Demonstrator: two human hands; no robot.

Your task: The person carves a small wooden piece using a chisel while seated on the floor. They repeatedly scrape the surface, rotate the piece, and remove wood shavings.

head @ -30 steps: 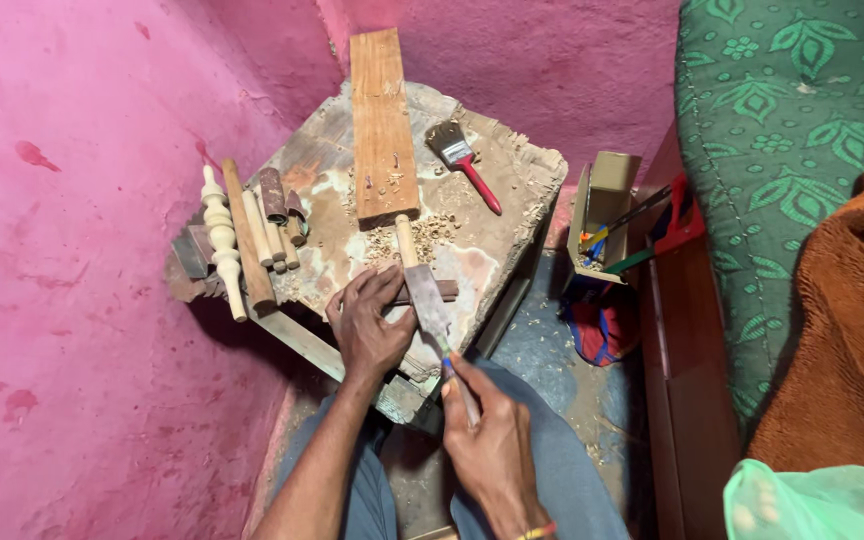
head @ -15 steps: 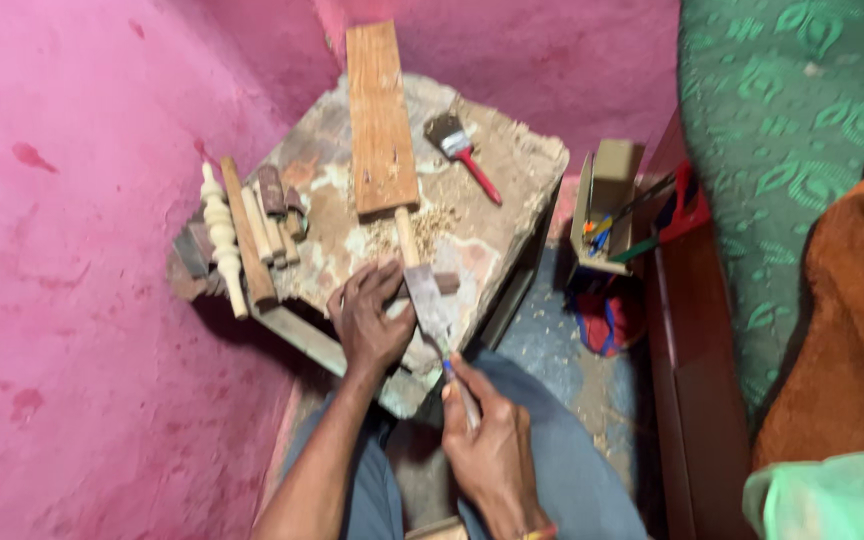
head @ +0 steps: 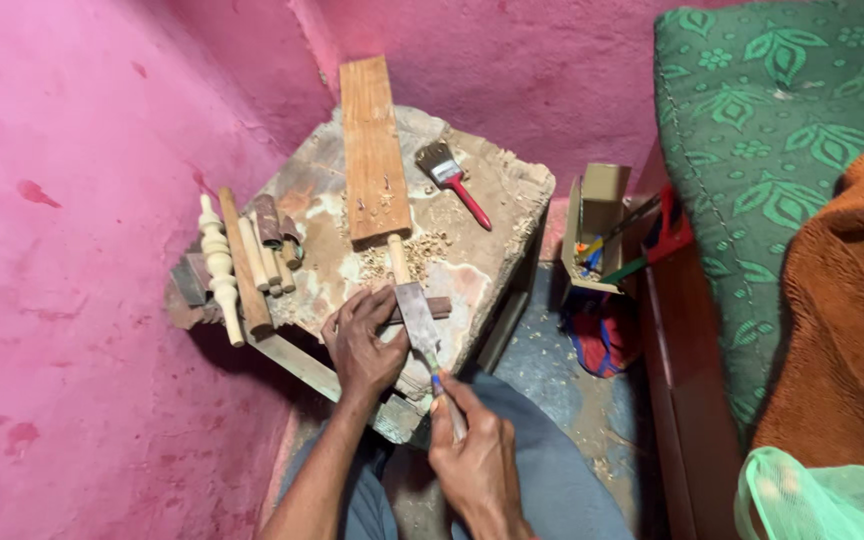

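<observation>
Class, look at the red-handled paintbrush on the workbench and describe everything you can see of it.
The paintbrush is a small flat brush with a slim red handle, a pale metal-looking band and a wide tuft of dark, splayed bristles. It lies flat and diagonal on the worn wooden workbench, bristles toward the pink wall, handle pointing toward the bench's near right edge. It rests just right of the upright-lying wooden plank, apparently not touching it, with wood shavings scattered nearby. Neither hand touches it.

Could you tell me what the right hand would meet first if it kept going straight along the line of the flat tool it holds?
Probably the pale wooden stick at the tool's tip, then the plank. The right hand points up the block; depth is unclear.
</observation>
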